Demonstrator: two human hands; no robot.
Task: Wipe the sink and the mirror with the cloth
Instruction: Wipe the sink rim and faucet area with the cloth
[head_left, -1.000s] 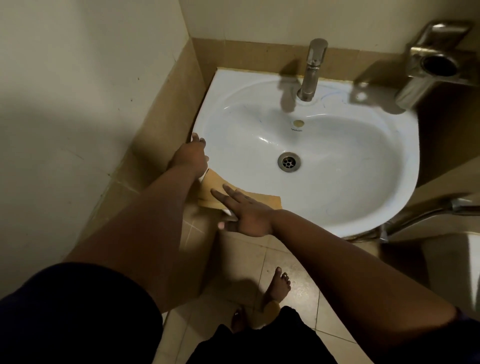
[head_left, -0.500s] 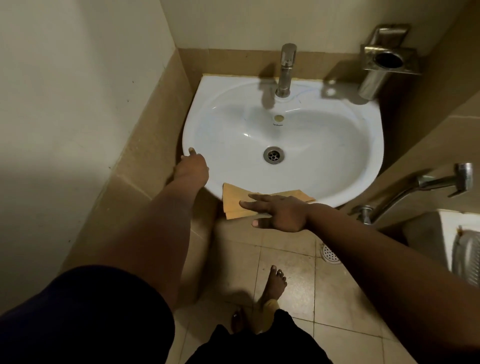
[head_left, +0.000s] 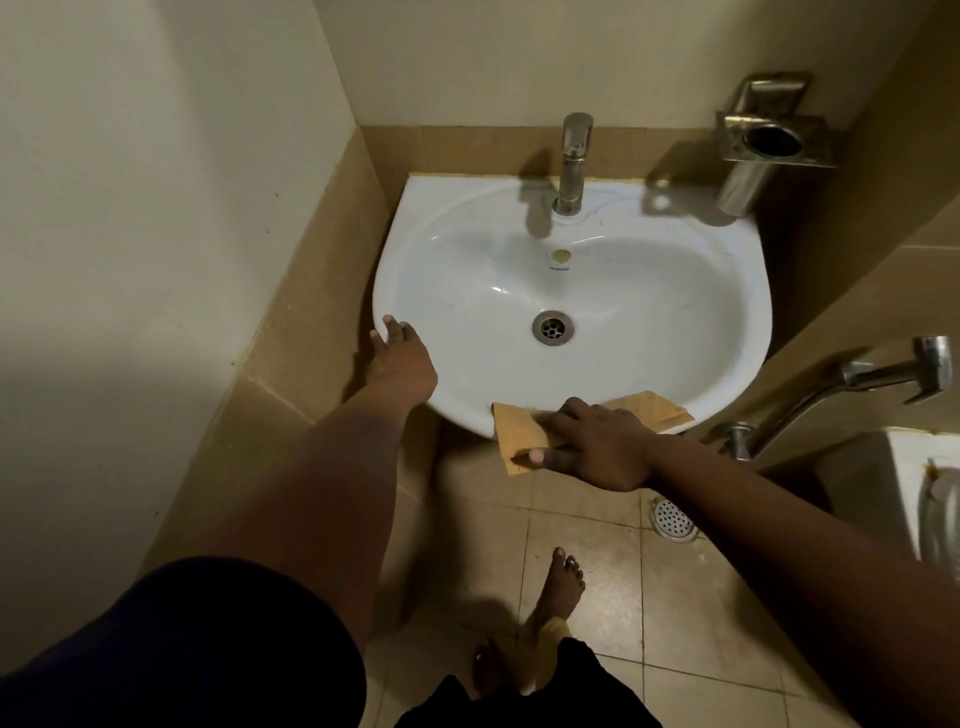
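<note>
Two bare hands at glossy white oval sink (head_left: 675, 322).
Right hand (head_left: 597, 447) pinches flat tan cloth (head_left: 514, 436) against front rim; left hand (head_left: 402, 364), fingers spread, rests on left rim.

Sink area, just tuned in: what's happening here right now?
A person is wiping the white sink. The right hand presses a tan cloth onto the sink's front rim, with part of the cloth hanging over the edge. The left hand rests open on the left rim, seemingly for support. The tap looks off, and no mirror is in view.
</note>
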